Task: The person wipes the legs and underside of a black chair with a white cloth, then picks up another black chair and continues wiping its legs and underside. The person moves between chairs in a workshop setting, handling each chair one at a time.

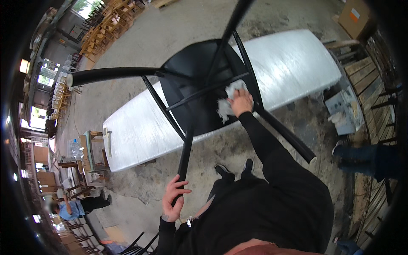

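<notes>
A black chair [196,76] lies upside down on a long bench top wrapped in shiny plastic film [289,63], its legs pointing up and outward. Thin crossbars link the legs above the underside of the round seat. My right hand [242,102] presses a crumpled white rag [225,111] against the seat's underside, close to the near right leg. Around the lower end of the near left leg [185,159], my left hand [173,196] keeps a loose hold, fingers laid across it and the thumb on the near side.
Wooden chair frames [108,32] stand stacked at the far left. A person in a blue shirt [74,209] is at the lower left; another person's dark-trousered legs [365,160] show at the right. A cardboard box [355,19] and wooden pallet slats [361,72] stand to the right.
</notes>
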Tool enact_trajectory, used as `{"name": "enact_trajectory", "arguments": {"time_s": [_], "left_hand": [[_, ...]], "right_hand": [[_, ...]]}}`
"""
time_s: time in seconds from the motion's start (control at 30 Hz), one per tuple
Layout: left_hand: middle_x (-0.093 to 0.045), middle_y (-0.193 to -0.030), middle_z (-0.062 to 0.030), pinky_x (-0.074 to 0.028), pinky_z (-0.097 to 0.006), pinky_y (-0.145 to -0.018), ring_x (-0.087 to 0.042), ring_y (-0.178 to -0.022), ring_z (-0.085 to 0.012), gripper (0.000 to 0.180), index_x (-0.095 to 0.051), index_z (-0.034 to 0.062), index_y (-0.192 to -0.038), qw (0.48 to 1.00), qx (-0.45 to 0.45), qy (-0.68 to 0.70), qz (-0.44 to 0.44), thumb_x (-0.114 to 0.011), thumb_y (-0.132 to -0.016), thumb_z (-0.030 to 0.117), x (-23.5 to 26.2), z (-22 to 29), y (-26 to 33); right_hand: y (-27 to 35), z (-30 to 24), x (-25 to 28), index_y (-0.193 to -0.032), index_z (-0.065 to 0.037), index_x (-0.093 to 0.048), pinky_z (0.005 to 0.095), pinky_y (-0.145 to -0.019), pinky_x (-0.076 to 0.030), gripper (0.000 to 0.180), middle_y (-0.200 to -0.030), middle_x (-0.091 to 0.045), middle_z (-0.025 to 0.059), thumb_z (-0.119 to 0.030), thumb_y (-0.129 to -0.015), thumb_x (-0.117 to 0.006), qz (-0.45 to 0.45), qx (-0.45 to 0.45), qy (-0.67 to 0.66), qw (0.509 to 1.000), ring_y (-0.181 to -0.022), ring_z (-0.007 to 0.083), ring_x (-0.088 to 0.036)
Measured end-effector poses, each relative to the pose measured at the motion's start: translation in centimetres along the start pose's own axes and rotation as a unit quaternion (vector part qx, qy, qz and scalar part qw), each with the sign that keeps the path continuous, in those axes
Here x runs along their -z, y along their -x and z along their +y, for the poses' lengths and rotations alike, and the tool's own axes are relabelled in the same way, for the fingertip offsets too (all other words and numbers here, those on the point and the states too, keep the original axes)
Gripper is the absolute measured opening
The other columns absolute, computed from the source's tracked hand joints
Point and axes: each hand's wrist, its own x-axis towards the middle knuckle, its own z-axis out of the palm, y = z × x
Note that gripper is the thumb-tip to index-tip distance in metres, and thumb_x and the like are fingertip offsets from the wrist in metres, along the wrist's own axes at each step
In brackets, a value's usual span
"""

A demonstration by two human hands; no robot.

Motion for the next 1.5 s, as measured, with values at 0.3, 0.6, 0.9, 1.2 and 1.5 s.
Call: {"name": "enact_trajectory", "arguments": {"time_s": [0.3,0.6,0.9,1.2,1.5], "left_hand": [[-0.065,-0.122,-0.0140,-0.029,-0.052,-0.114,-0.040,-0.138,-0.0387,0.031,-0.074,0.0063,-0.102,0.994,-0.077,0.011,-0.071,-0.056,-0.080,0.019,1.2,-1.6,-0.4],[-0.062,-0.126,-0.0152,-0.029,-0.052,-0.115,-0.040,-0.139,-0.0403,0.041,-0.069,0.0053,-0.114,0.992,-0.079,0.092,-0.023,-0.061,-0.078,0.021,1.1,-2.7,0.3],[-0.057,-0.136,-0.0155,-0.028,-0.048,-0.116,-0.033,-0.144,-0.0378,0.047,-0.063,0.0066,-0.125,0.994,0.005,0.113,0.001,-0.068,-0.084,0.029,1.2,-0.8,0.5],[-0.054,-0.129,-0.0236,-0.043,-0.040,-0.100,-0.054,-0.120,-0.0316,0.057,-0.052,0.0014,-0.133,0.951,0.228,0.071,0.195,-0.066,-0.090,0.037,-0.9,1.0,-0.3],[-0.065,-0.092,-0.0121,-0.050,-0.032,-0.078,-0.063,-0.084,-0.0158,0.054,-0.052,0.0006,-0.131,0.921,0.342,0.133,0.132,-0.068,-0.089,0.030,0.1,2.3,-0.6]], "right_hand": [[2.6,-3.1,9.3,-0.115,0.001,-0.062,0.0440,-0.090,-0.052,0.043,-0.106,-0.068,0.0224,-0.016,-0.077,-0.071,0.033,0.036,-0.442,0.896,-0.102,0.0390,-0.066],[-15.3,-10.0,13.2,-0.100,-0.008,-0.071,0.0483,-0.099,-0.040,0.023,-0.113,-0.062,0.0102,-0.021,-0.083,-0.064,0.110,0.201,0.200,0.953,-0.117,0.0302,-0.050],[-16.7,-10.0,11.9,-0.093,-0.015,-0.075,0.0450,-0.088,-0.042,0.029,-0.099,-0.071,0.0049,-0.039,-0.082,-0.064,-0.055,0.445,0.312,0.838,-0.106,0.0240,-0.060],[-18.1,-11.3,10.0,-0.092,-0.013,-0.076,0.0423,-0.084,-0.043,0.021,-0.098,-0.073,0.0072,-0.023,-0.085,-0.059,-0.074,0.393,0.373,0.837,-0.103,0.0244,-0.063],[-20.5,-12.0,13.8,-0.083,-0.014,-0.075,0.0457,-0.080,-0.043,0.021,-0.085,-0.072,0.0091,-0.033,-0.079,-0.066,-0.135,0.389,0.349,0.842,-0.090,0.0282,-0.067]]}}
